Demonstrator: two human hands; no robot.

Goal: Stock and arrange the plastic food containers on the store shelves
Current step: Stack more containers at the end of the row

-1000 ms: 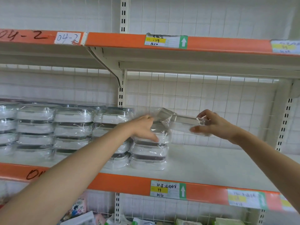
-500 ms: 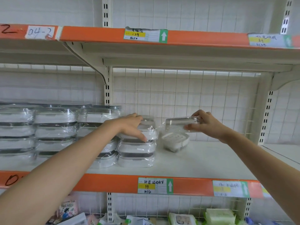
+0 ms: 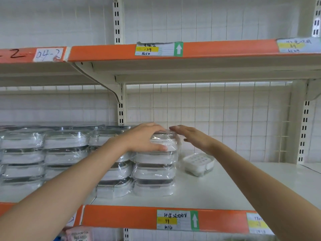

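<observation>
Shelf (image 3: 217, 192) stocking well advanced: wrapped containers fill its left in stacks; the left hand (image 3: 144, 138) grips the top container (image 3: 166, 141) of the rightmost stack, the right hand (image 3: 194, 136) hovers open beside it, one loose container (image 3: 198, 164) and bare space remaining.

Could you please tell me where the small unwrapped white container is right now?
The small white container sits alone on the shelf, just right of the rightmost wrapped stack and below the right hand.

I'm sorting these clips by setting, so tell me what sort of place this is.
Most likely a retail store aisle. Orange-edged metal shelving carries handwritten price tags, and identical shrink-wrapped plastic containers stand in stacked rows on it.
</observation>
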